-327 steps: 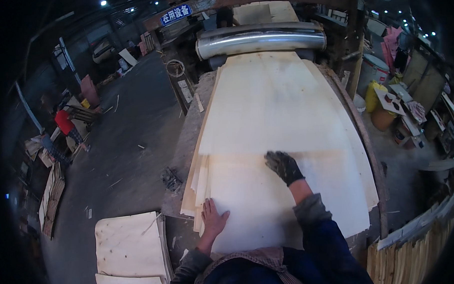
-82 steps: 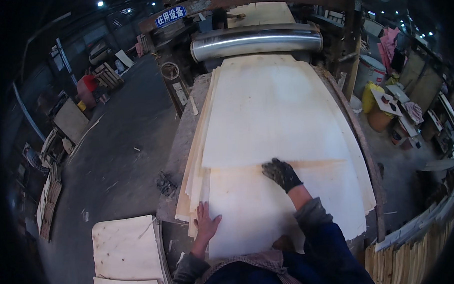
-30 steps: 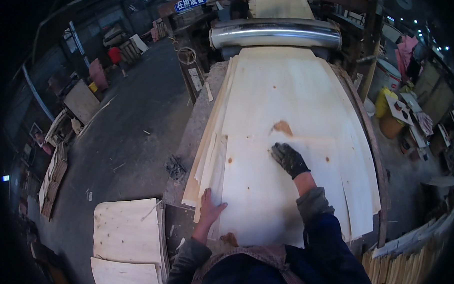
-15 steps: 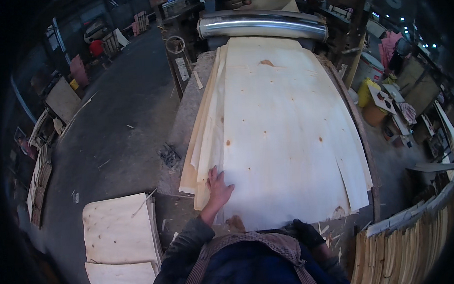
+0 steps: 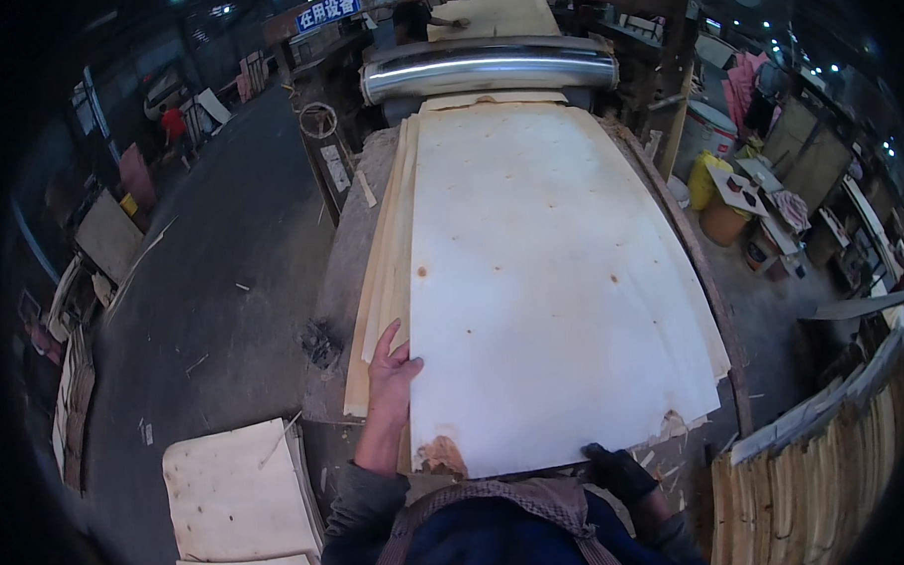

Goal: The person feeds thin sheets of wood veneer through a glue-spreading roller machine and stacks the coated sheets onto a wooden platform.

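A large pale wood veneer sheet [image 5: 532, 280] lies on top of a stack of similar sheets, with small brown knots and a dark, rough patch at its near left corner. My bare left hand [image 5: 388, 374] is at the sheet's left edge, fingers stretched and apart, the thumb by the edge. At the near edge, toward the right, my right hand [image 5: 620, 474] in a dark glove grips the sheet; its lower fingers are hidden. Uneven edges of veneer sheets below [image 5: 377, 335] show along the left side.
A shiny metal roller [image 5: 489, 70] spans the far end of the stack, with another person's hand [image 5: 453, 23] beyond it. Short veneer sheets [image 5: 235, 489] are piled at lower left. Upright veneer pieces [image 5: 817, 479] stand at lower right. A rail [image 5: 706, 294] borders the right side.
The top sheet has slid away from me toward the roller. My left hand has shifted from lying on the sheets to the top sheet's left edge. The view has tilted up slightly.
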The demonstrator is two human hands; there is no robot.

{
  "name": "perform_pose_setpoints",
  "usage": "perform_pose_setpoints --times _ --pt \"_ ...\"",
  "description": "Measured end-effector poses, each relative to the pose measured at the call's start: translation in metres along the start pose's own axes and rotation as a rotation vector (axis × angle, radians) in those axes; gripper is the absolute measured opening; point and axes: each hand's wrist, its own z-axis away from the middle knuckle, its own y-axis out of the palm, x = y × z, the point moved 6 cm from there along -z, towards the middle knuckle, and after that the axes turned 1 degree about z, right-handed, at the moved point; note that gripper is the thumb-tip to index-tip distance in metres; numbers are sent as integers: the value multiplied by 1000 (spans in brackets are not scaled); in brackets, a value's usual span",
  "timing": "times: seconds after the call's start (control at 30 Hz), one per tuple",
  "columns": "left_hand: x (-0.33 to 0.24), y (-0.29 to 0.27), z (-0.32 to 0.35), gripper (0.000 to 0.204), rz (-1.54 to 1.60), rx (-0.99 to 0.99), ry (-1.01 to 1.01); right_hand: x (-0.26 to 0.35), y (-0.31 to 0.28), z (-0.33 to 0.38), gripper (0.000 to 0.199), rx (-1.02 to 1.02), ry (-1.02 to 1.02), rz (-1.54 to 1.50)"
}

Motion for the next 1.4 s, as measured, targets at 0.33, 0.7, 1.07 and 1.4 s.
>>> perform_pose_setpoints --times 0.33,0.7,1.07,1.4 --pt "107 -95 5 68 -1262 -166 75 110 84 -141 27 200 -172 -143" --pt "93 -84 10 70 -1244 -226 40 175 124 -233 36 436 -254 -363" --pt "46 -99 -8 57 -396 -351 -273 12 71 -32 37 471 189 -197" --pt "-46 -48 -23 48 -93 -45 -63 0 33 17 28 92 -19 -177"
